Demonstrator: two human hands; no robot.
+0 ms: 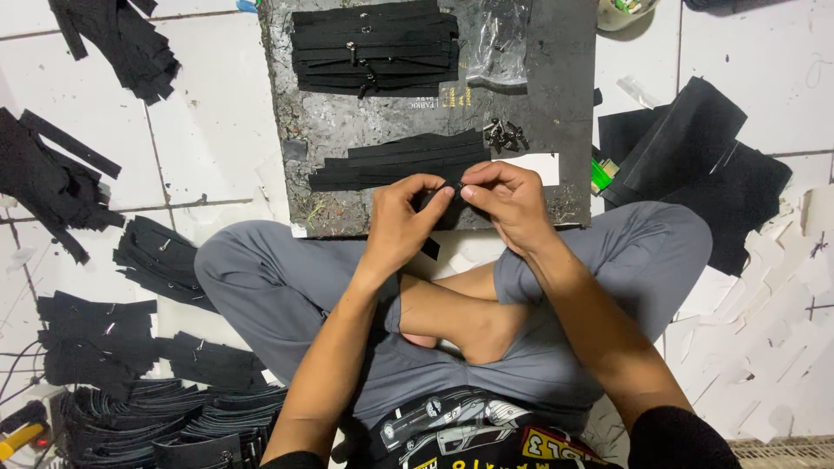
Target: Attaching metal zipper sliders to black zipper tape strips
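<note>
My left hand (401,219) and my right hand (508,201) meet above the near edge of a dark work board (556,104). Both pinch one black strip (429,247), whose lower end hangs below my left fingers. Whether a small metal piece sits between my fingertips is hidden. Just beyond my hands lies a pile of plain black strips (395,161). A second pile of black strips with metal fittings (373,48) lies at the far end of the board. A small heap of metal fittings (504,135) rests right of the near pile.
I sit cross-legged in grey trousers (261,287) on a white tiled floor. Heaps of black strips (95,339) lie at the left. Black sheets (704,165) and white scraps (764,347) lie at the right. A clear plastic bag (497,43) rests on the board.
</note>
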